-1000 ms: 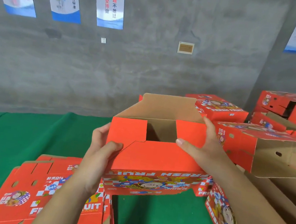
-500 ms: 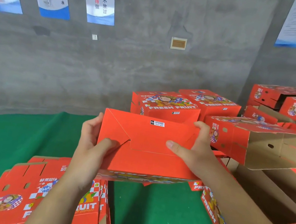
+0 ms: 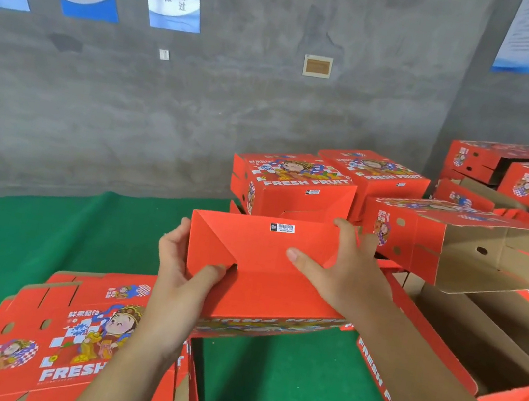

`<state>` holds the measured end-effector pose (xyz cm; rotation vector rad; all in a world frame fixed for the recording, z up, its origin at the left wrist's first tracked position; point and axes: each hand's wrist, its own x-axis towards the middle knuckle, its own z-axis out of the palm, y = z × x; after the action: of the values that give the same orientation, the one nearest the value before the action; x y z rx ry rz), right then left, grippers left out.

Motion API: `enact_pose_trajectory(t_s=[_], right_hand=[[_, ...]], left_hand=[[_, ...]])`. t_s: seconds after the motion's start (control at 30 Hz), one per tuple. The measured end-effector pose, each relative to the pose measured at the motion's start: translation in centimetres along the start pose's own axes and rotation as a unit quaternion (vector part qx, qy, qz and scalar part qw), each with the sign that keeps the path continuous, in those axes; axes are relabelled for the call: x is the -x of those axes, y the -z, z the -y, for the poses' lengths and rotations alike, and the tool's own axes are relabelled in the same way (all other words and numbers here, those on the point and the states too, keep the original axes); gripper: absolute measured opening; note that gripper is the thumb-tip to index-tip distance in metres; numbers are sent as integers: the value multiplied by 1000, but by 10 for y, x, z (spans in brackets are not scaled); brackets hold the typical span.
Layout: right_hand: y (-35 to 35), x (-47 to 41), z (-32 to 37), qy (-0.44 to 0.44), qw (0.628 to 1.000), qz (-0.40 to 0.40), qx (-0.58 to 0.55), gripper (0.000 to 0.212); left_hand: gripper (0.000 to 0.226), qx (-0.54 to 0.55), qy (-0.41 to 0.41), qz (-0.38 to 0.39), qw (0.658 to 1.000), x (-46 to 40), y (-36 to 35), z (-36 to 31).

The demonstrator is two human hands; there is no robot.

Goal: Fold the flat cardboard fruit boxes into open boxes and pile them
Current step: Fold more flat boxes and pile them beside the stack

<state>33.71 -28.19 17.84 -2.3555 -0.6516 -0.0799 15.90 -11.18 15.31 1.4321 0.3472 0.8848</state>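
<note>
I hold a red cardboard fruit box [image 3: 262, 269] in front of me, its folded bottom flaps facing up toward me, a small barcode label near its far edge. My left hand [image 3: 181, 277] grips its left end, thumb pressed on the flap seam. My right hand [image 3: 346, 268] lies on the right side of the bottom, thumb on the panel and fingers over the far edge. A stack of flat printed boxes [image 3: 67, 342] lies at the lower left on the green table [image 3: 25, 238].
Folded boxes [image 3: 293, 184] stand behind the held one, more are piled at the right [image 3: 516, 177]. One box lies on its side, opening to the right [image 3: 457, 244]. An open box [image 3: 464, 332] sits under my right forearm. Grey concrete wall with posters behind.
The bottom flaps went from partly open to shut flat, and the box tilted so its bottom faces me. My view has come closer; both hands keep their grip.
</note>
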Motion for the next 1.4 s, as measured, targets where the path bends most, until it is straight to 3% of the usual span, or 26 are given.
enact_pose_trajectory(t_s=[0.1,0.27,0.3,0.37,0.43,0.53,0.57,0.63,0.7,0.77,0.8,0.87,0.93,0.97,1.0,1.1,1.23,1.4], right_hand=[[4,1,-2,-1,994,24,-107,94],[28,-1,1,-19,992,-15,-125,94],[36,-2,3,-37,983,-19,-181,85],[47,-3,4,-55,946,1,-319,43],[51,1,4,-35,937,32,-346,25],[49,6,0,-3,939,24,-344,55],[49,7,0,4,935,8,-354,52],[49,8,0,38,922,-50,-382,24],[49,10,1,78,913,-128,-379,9],[49,13,2,120,908,-169,-365,11],[48,15,1,133,907,-173,-359,9],[45,18,-5,139,908,-177,-354,7],[47,20,-14,127,897,-175,-386,15],[48,21,-18,122,889,-167,-408,19],[49,21,-20,119,881,-161,-430,24],[49,21,-18,120,866,-176,-453,29],[44,20,-22,121,863,-169,-460,26],[42,14,-24,140,841,-174,-494,19]], left_hand=[[71,-9,-17,20,1000,-4,5,-4],[82,-14,-20,59,998,-11,18,-9],[86,-18,-21,57,998,-12,19,-11],[89,-40,-21,53,998,-15,19,-17],[83,-76,-42,53,995,-16,17,-20],[67,-86,-63,28,994,-12,16,-22],[61,-85,-69,13,994,-12,16,-21],[52,-74,-73,-39,994,-8,9,-22],[56,49,19,-63,997,-3,2,-20],[73,197,191,38,961,5,2,-22],[75,213,211,116,947,10,10,-25],[58,263,224,189,919,16,27,-29],[39,270,249,183,912,12,23,-29],[33,220,233,172,931,11,18,-22],[39,182,235,129,946,6,7,-16],[48,229,257,29,938,-2,-8,-12],[53,245,323,77,911,-8,-11,-11],[50,261,327,55,907,-11,-3,-5]])
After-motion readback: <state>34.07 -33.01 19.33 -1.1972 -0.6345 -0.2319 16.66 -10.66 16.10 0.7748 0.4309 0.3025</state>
